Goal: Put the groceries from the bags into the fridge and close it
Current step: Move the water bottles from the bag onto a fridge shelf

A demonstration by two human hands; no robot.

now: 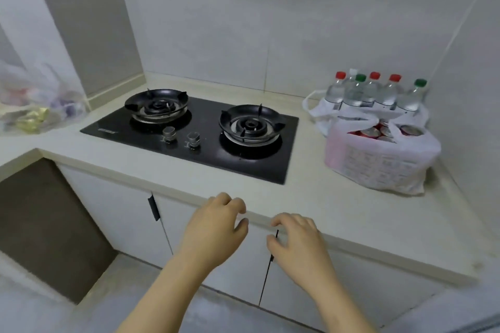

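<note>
A white plastic bag (378, 165) full of red-topped cans sits at the right end of the counter. Behind it a second white bag (322, 112) holds several clear water bottles (370, 92) with red and green caps. A third, see-through bag (40, 108) with colourful packets lies blurred at the far left. My left hand (216, 227) and my right hand (295, 240) hover side by side at the counter's front edge, fingers loosely curled and apart, holding nothing. No fridge is in view.
A black two-burner gas hob (189, 127) with two knobs takes up the middle of the pale counter (338, 213). White cabinet doors (121, 213) run below it. A dark recess (40, 224) opens under the counter at the left. Tiled walls close the corner.
</note>
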